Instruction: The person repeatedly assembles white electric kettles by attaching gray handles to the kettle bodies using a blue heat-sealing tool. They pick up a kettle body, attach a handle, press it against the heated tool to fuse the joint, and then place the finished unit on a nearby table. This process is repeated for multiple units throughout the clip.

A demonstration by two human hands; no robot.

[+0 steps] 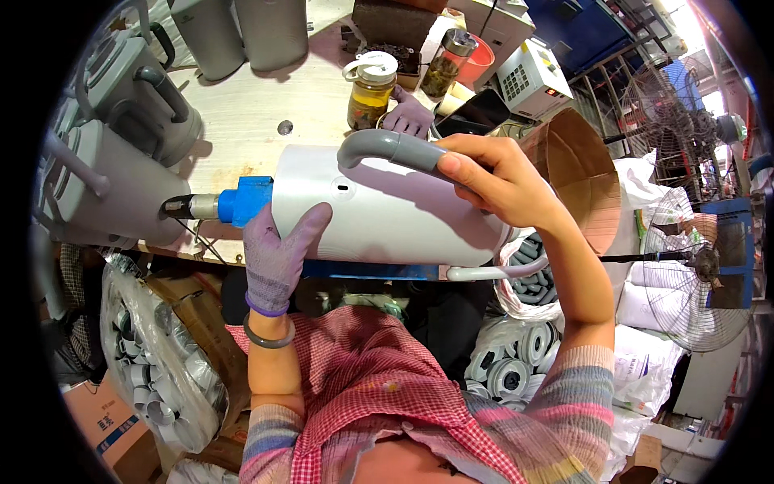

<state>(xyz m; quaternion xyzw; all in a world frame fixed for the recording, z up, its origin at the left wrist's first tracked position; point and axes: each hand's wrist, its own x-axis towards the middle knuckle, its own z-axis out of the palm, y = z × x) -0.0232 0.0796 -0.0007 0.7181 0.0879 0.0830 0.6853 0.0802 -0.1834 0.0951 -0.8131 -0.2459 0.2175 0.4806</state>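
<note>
A light grey cylindrical jug body (403,214) lies on its side along the near edge of the table, with a small dark slot in its wall. My right hand (504,177), bare, is closed around the dark grey curved handle (395,149), which lies along the top of the body. My left hand (278,250), in a light purple glove, grips the left end of the body, thumb on the wall; its other fingertips are partly hidden. Beside that hand, a blue block (247,202) on a metal-and-black tool (193,206) meets the body's end.
Grey jugs with handles (165,113) crowd the table's left. Behind stand a yellow-filled jar (372,93), a purple glove (409,114), a lidded glass jar (448,64) and a white box (534,77). Bags of grey parts (157,363) flank me; a fan (693,270) stands right.
</note>
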